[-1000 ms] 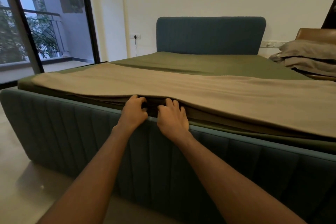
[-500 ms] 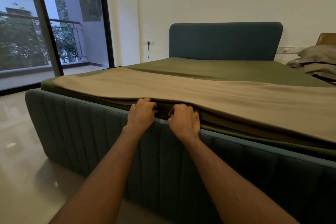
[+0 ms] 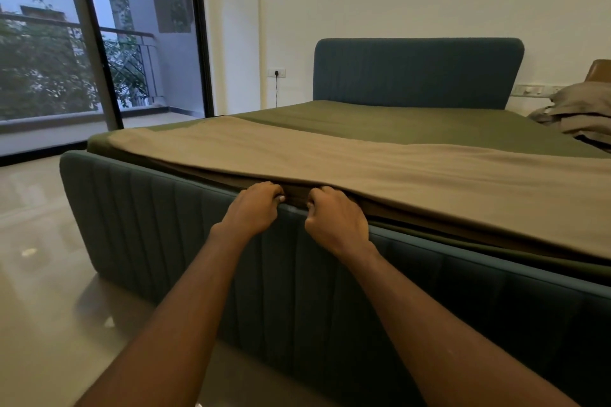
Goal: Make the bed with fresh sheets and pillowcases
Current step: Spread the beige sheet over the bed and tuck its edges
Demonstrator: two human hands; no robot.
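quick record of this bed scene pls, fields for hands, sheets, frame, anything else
left hand: grips the tan sheet at its near edge, above the bed frame
right hand: grips the same edge, beside the left hand
green sheet: spread flat, under the tan sheet
bed frame: blue, ribbed
bedding pile: grey, at the far right of view

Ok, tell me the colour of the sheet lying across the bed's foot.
Plain tan sheet, seen best in the head view.
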